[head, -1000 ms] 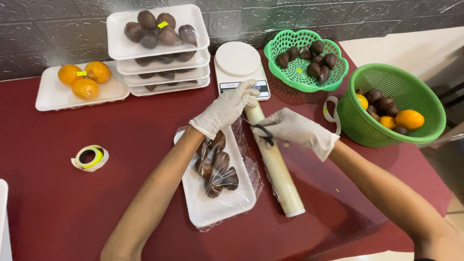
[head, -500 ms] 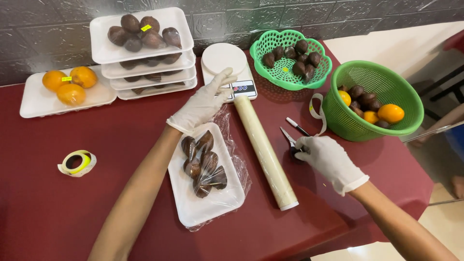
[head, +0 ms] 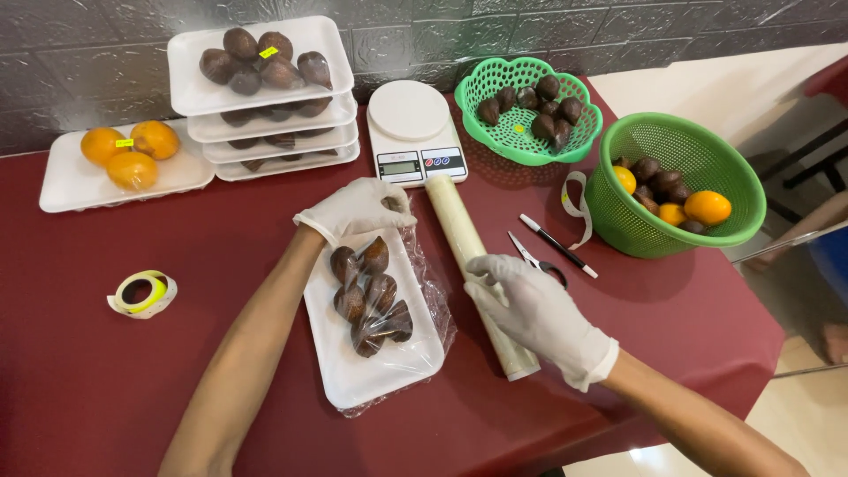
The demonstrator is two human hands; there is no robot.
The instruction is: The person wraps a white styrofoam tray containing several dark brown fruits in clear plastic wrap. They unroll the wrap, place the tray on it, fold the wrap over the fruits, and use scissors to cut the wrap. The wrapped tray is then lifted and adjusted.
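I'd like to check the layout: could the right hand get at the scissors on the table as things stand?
Probably yes: the right hand rests on the wrap roll, and the scissors lie uncovered just beyond it, with nothing between them.

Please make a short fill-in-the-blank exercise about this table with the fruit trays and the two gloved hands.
1. The right hand rests on the roll of ____ wrap.
2. The left hand touches the far end of a white ____ of brown fruit.
3. The scale stands between the tray stack and the small ____ basket.
4. The tape roll lies on the ____ tablecloth.

Missing words: plastic; tray; green; red
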